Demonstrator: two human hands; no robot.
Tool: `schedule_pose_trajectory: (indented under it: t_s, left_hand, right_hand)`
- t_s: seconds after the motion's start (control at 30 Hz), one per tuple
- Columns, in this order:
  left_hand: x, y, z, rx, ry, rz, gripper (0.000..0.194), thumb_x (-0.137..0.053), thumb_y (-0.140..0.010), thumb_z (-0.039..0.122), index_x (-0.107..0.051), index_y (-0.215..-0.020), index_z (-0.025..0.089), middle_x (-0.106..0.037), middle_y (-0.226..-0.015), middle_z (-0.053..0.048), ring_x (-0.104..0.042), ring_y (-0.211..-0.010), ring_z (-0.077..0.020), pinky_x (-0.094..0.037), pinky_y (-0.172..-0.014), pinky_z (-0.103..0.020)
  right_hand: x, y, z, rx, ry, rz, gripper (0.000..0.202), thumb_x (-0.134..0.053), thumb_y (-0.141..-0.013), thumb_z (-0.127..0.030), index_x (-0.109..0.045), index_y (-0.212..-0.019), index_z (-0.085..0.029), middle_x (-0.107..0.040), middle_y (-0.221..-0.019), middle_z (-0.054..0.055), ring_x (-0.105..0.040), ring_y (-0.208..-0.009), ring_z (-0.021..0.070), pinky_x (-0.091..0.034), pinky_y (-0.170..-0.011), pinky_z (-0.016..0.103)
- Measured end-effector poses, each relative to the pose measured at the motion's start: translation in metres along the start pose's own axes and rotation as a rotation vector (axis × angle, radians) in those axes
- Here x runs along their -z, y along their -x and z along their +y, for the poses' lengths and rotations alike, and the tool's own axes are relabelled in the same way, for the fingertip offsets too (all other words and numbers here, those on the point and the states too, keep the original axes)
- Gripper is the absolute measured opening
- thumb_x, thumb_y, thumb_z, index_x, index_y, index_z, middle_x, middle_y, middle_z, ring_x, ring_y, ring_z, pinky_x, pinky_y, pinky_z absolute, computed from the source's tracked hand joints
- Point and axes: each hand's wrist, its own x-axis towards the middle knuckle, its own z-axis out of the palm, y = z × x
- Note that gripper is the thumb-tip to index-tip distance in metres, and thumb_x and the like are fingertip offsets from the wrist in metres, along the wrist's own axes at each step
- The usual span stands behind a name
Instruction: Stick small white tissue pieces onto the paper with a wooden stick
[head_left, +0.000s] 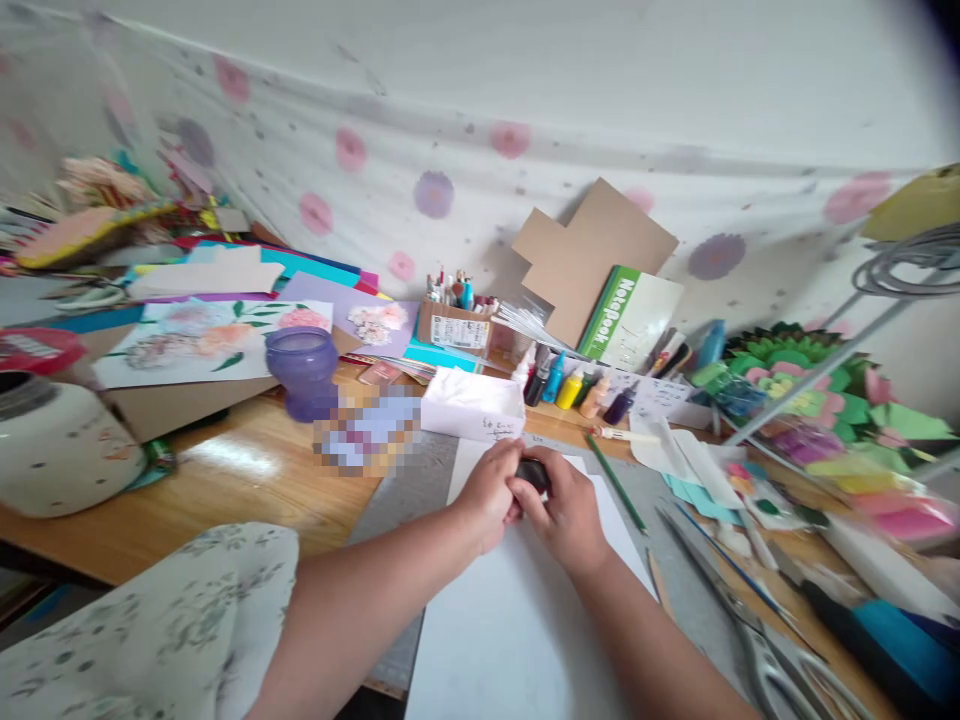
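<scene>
Above a sheet of white paper point(510, 620), my two hands meet in front of me. A small dark, rounded object point(533, 474) shows between them; its kind is not clear. My right hand point(566, 500) curls round its right side, with the thumb across the front. On the other side, my left hand point(491, 492) is closed with its fingers bent against the object and the right thumb. Their fingertips are partly hidden. Just beyond the hands stands an open white box point(472, 405) with white material inside.
Small paint bottles point(570, 388) stand behind the hands. To the right lie a green pencil point(619, 485), large scissors point(739, 610) and paper scraps. At left are a purple vase point(301, 370), a painted white jar point(67, 450) and flower pictures point(217, 340). A notebook point(630, 318) leans at the back.
</scene>
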Motion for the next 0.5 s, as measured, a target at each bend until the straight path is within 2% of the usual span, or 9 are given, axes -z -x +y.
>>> schedule_pose_trajectory:
  t_s: [0.2,0.43,0.5]
  left_hand:
    - [-0.0024,-0.0001,-0.0013,0.024,0.031,-0.042,0.023,-0.055,-0.07,0.032,-0.035,-0.065,0.022,-0.032,-0.037,0.01,-0.023,-0.029,-0.0046,-0.008,-0.034,-0.018]
    - [0.0,-0.0013,-0.0033,-0.003,0.037,-0.11,0.023,-0.058,-0.067,0.029,-0.037,-0.062,0.02,-0.031,-0.039,0.01,-0.022,-0.03,-0.0032,-0.01,-0.034,-0.017]
    - [0.0007,-0.0021,-0.0045,-0.027,0.032,-0.115,0.023,-0.06,-0.066,0.03,-0.04,-0.065,0.02,-0.033,-0.041,0.011,-0.024,-0.031,-0.0028,-0.012,-0.035,-0.017]
  right_hand:
    - [-0.0068,-0.0035,0.0006,-0.048,0.047,0.026,0.025,-0.043,-0.093,-0.031,-0.06,-0.082,-0.018,-0.065,-0.065,0.004,-0.061,-0.059,0.0162,-0.043,-0.057,0.025]
    - [-0.006,-0.0032,0.0033,-0.04,-0.035,0.046,0.018,-0.044,-0.087,-0.025,-0.057,-0.077,-0.019,-0.063,-0.06,0.002,-0.058,-0.053,0.015,-0.043,-0.053,0.024]
    - [-0.0029,-0.002,0.0027,-0.059,-0.078,0.05,0.016,-0.044,-0.088,-0.026,-0.057,-0.082,-0.019,-0.065,-0.063,0.002,-0.059,-0.054,0.0145,-0.045,-0.054,0.024]
